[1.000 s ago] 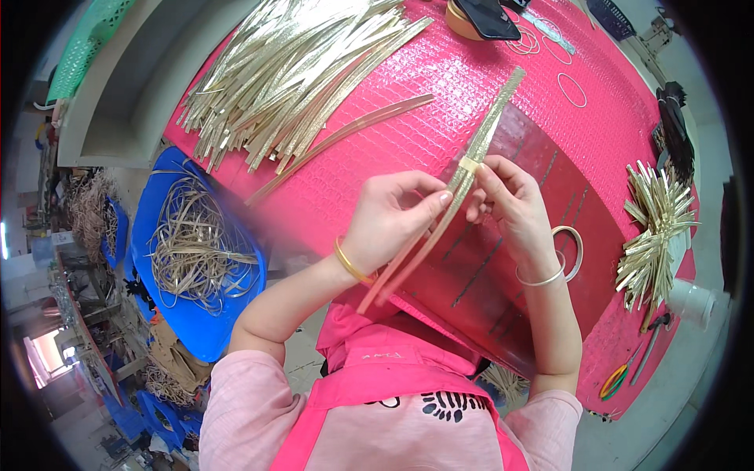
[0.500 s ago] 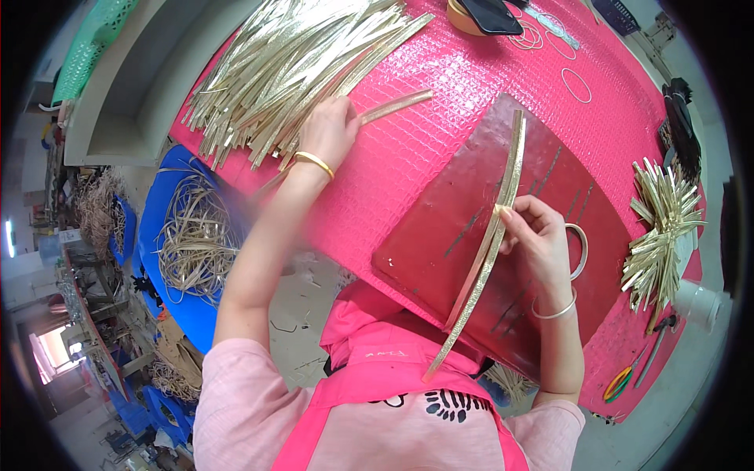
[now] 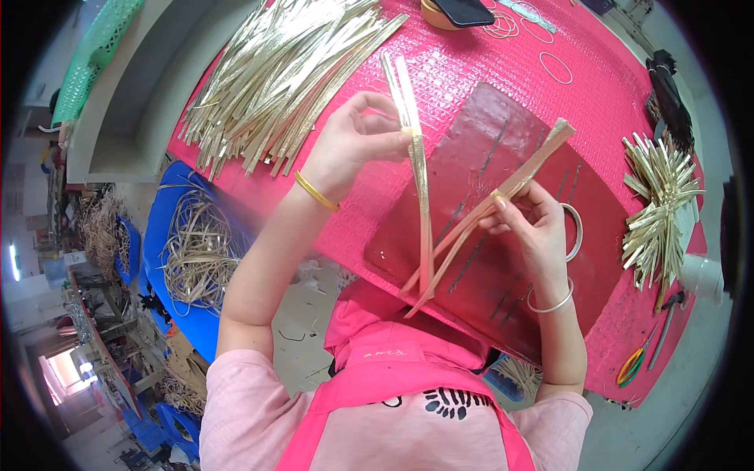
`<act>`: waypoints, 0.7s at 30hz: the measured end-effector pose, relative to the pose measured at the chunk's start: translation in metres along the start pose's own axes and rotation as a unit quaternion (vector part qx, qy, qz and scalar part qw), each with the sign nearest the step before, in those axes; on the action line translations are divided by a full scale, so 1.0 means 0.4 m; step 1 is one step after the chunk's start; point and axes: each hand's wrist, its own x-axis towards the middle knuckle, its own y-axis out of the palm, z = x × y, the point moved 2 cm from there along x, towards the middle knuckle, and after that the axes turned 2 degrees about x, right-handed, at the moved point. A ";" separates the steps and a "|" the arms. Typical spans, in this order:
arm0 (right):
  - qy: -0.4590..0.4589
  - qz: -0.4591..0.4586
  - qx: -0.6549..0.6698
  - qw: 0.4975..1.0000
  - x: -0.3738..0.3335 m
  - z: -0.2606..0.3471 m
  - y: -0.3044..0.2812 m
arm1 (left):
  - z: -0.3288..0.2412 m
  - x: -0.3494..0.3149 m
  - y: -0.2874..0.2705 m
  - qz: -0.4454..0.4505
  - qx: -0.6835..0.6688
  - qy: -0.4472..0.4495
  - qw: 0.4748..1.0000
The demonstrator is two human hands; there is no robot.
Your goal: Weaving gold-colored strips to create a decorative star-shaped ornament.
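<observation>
My left hand pinches a pair of narrow gold strips, held about mid-length, their far ends spread slightly apart. It is over the pink table, beside the left edge of a dark red board. Above that board, my right hand is closed in a pinch on other gold strips, which slant from far right to near left. The near ends of both sets come close together at the board's front edge. Left of my left hand lies a large pile of similar loose strips.
A blue tub of tangled strips stands below the table's left side. A tied gold bundle, scissors and a tape roll are on the right. A phone and rubber bands lie at the back.
My left hand has moved right, away from the pile, bringing gold strips toward the board. The strips in my right hand have swung, their far ends now leaning to the right.
</observation>
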 end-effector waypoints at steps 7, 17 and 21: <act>-0.189 -0.074 -0.103 0.974 0.007 0.049 0.019 | -0.031 -0.045 0.083 0.057 -0.075 -0.058 0.994; -0.132 -0.004 0.076 0.988 -0.013 0.049 0.040 | -0.072 -0.117 0.128 0.097 -0.078 -0.049 0.991; -0.121 -0.010 0.068 0.990 -0.030 0.047 0.050 | -0.038 -0.113 0.170 0.060 -0.098 -0.028 0.993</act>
